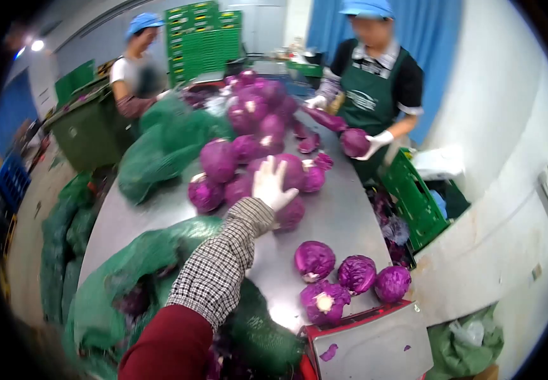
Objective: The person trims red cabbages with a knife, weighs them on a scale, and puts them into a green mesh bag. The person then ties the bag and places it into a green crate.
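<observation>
My left hand [273,185], in a white glove with a checked oversleeve, reaches across the metal table [340,218]. Its fingers are spread over a red cabbage [291,170] at the near end of a large heap, and another red cabbage [289,214] sits just below the palm. To the left of the hand lie more heads, among them a red cabbage [205,192] at the heap's edge. My right hand is out of view. Nearer to me, several separate heads, one a red cabbage [314,260], rest beside a red-edged metal tray [372,345].
Green net sacks [160,149] lie on the table's left side and under my arm. Across the table, a person [375,82] in a green apron holds a red cabbage [354,142]. Another person [136,69] stands far left. A green crate [413,202] is at right.
</observation>
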Tool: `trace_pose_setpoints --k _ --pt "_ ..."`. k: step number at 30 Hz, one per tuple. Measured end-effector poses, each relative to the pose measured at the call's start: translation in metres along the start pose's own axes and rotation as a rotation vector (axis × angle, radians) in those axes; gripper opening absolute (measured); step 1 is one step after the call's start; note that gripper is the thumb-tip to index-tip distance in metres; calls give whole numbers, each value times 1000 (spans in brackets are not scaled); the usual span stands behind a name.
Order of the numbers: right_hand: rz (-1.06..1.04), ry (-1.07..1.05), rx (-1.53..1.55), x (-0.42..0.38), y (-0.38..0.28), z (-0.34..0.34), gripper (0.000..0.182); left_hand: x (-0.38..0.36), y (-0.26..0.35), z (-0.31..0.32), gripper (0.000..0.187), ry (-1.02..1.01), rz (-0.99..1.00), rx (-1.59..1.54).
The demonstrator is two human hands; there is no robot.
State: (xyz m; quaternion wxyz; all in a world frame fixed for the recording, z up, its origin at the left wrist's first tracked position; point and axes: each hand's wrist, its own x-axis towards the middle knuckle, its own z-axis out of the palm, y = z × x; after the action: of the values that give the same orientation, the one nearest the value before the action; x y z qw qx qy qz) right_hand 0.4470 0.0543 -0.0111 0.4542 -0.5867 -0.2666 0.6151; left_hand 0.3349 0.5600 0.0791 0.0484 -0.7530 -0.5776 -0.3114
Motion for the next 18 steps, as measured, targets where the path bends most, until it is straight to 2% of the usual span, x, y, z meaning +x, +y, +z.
trace_pose_setpoints --k 1,3,4,7,8,9,10,12,14,15,16,17,18 --pt "-14 2 -14 -2 -1 1 20 -21 5 -18 88 -2 12 -62" --pt "-44 14 -48 -12 -3 8 20 -79 3 -69 94 -41 156 -169" --pt "-65 27 -69 -18 -3 12 20 -115 0 -98 98 -112 137 -221" --pt "-140 46 -129 -34 -3 16 19 -179 -52 -190 104 2 226 -10" --pt "-169 54 -147 -35 -6 19 18 -175 -57 -257 108 13 128 58" --pt "-137 49 -148 -39 -11 21 17 -165 -91 -281 109 37 -43 236" --pt "-109 39 -147 -41 -15 22 17 -151 -127 -309 118 218 -107 373" --pt "-162 59 -252 -44 -19 25 25 -139 -140 -419 107 565 -15 478" --pt "-495 97 -639 -27 8 4 24 -147 -124 -506 98 862 68 495" --pt "-514 170 -680 -26 12 6 26 -160 -122 -534 93 909 142 415" --pt "-619 189 -719 -17 25 -2 25 -174 -123 -553 87 953 216 337" --pt "-714 218 -859 -12 32 -8 25 -194 -120 -555 77 975 166 261" --pt "-652 243 -807 -7 39 -14 24 -218 -112 -551 70 908 118 29"
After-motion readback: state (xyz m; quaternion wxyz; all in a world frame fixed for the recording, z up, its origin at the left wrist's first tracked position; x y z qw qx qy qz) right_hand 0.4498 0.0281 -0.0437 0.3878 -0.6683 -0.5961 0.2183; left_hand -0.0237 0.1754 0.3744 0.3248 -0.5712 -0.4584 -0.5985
